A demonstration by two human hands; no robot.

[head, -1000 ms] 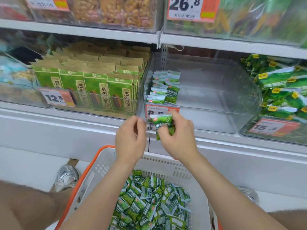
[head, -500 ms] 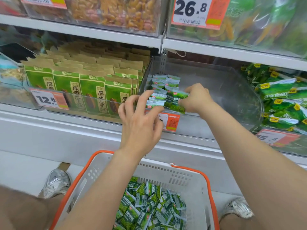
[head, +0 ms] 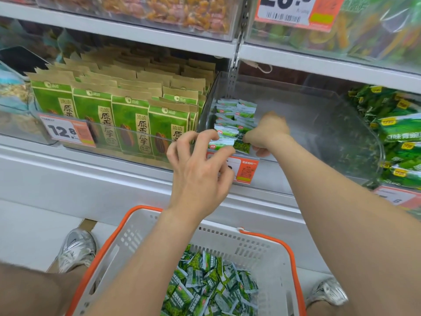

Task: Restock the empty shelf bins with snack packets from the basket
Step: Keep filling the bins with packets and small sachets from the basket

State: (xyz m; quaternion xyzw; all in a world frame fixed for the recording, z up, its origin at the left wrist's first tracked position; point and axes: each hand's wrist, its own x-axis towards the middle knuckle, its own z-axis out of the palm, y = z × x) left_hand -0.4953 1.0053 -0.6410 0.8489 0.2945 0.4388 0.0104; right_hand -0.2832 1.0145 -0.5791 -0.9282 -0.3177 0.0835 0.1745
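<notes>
Now the right hand (head: 266, 133) pinches a packet (head: 242, 145) inside the front edge of the bin (head: 319, 124).
Left hand (head: 200, 172) fingers spread wide, holding nothing; bare bin floor stretches rightward.

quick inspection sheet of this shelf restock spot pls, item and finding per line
surface: clear bin, floor mostly bare.
job's things: row of packets stands along the bin's left wall; basket below holds loose packets.
clutter: nothing seen.
grippers: right hand inside the bin grips a green packet; left hand fingers spread by the row's front, holding nothing evident.
cables: white cord loop hangs under the upper shelf.
surroundings: kraft seed bags left, green bags right.
</notes>
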